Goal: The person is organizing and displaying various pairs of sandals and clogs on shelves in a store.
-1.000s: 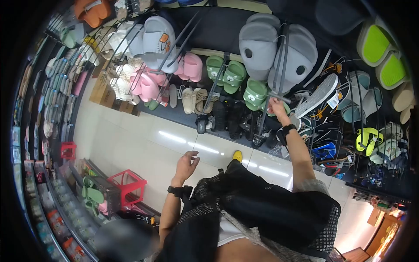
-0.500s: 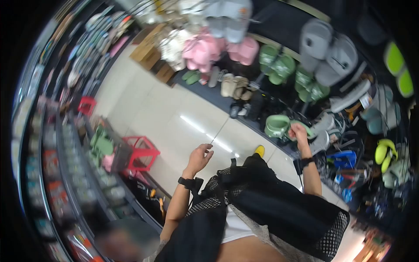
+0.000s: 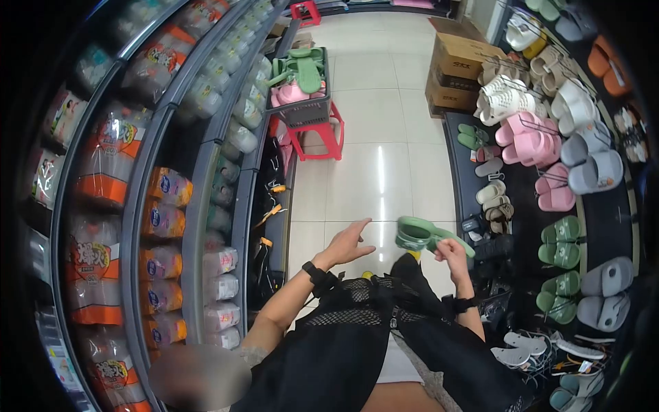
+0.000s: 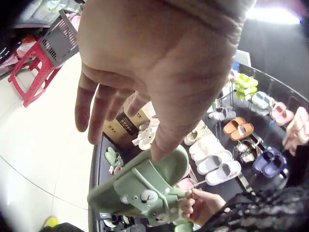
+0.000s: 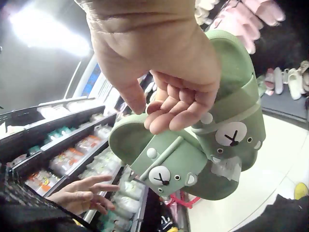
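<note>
Shop aisle, seen from the head camera. A pale, glossy tiled floor (image 3: 384,178) runs up the middle of the view and reflects the ceiling lights. Curved shelving (image 3: 147,206) stocked with bagged and packaged goods fills the person's left side. A slipper display (image 3: 549,137) on a dark wall fills the right side, with pink, white, grey, orange and green pairs hung in rows and more pairs set along its dark base. Two cardboard boxes (image 3: 460,65) stand on the floor at the far end of that base. Against the shelving stands a red stool (image 3: 317,141), which carries a grey basket (image 3: 302,110) holding green and pink slippers.

The person, in dark mesh clothing, holds a pair of green slippers (image 3: 422,237) at chest height above the floor, near the base of the display and clear of it. The right hand (image 3: 453,255) is just below and to the right of the pair in the head view. Its fingers are curled and clamped at the pair's joined end. In the right wrist view the two slippers hang under the curled fingers, soles outward, each strap bearing a small bear face.

The left hand (image 3: 350,242) is to the left of the pair, close to it, with fingers straight and spread and nothing in its grasp. The views do not settle whether its thumb touches the nearer slipper. Each wrist carries a dark band.
</note>
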`<action>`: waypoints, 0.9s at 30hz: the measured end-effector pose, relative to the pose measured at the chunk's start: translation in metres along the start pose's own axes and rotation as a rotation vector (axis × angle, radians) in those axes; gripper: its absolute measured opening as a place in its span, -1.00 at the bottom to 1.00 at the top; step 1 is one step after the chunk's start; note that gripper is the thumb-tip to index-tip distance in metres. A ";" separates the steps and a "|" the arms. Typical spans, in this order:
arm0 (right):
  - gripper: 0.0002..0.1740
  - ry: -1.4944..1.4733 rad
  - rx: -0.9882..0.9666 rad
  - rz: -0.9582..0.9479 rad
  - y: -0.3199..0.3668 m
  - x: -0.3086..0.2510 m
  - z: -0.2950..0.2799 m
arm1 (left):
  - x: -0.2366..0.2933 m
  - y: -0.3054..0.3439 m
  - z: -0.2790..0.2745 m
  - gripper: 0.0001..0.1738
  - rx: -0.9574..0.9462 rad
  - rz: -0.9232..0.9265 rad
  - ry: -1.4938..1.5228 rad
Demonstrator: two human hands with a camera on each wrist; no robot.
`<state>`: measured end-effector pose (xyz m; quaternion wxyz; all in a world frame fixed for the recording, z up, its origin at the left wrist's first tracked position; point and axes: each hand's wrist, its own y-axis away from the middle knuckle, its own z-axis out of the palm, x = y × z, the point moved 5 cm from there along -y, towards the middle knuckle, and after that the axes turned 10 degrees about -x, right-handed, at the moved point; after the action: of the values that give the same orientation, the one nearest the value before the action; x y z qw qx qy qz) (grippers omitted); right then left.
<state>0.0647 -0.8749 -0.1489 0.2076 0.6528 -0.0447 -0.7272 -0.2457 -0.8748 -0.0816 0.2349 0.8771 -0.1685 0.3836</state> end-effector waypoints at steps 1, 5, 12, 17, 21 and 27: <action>-0.88 0.011 -0.011 0.004 -0.013 -0.015 0.015 | -0.001 0.003 -0.008 -0.21 0.064 -0.011 0.041; -0.87 0.074 -0.329 -0.016 -0.072 -0.067 0.078 | -0.027 0.000 -0.027 -0.18 0.273 -0.063 0.151; -0.84 0.177 -0.625 -0.056 -0.178 -0.113 0.129 | -0.046 -0.039 -0.090 -0.46 0.209 -0.082 0.051; -0.82 0.260 -0.684 -0.017 -0.255 -0.137 0.122 | -0.044 -0.106 -0.144 -0.50 0.253 -0.139 0.108; -0.83 0.387 -0.734 -0.061 -0.308 -0.163 0.111 | -0.047 -0.178 -0.189 -0.64 0.225 -0.074 -0.032; -0.84 0.473 -0.692 -0.111 -0.378 -0.202 0.094 | -0.055 -0.244 -0.231 -0.64 0.199 -0.119 -0.063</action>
<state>-0.1059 -0.4771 -0.0746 0.3797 0.6951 0.2859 -0.5394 -0.3022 -0.5397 -0.0541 0.1638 0.9161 -0.0846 0.3561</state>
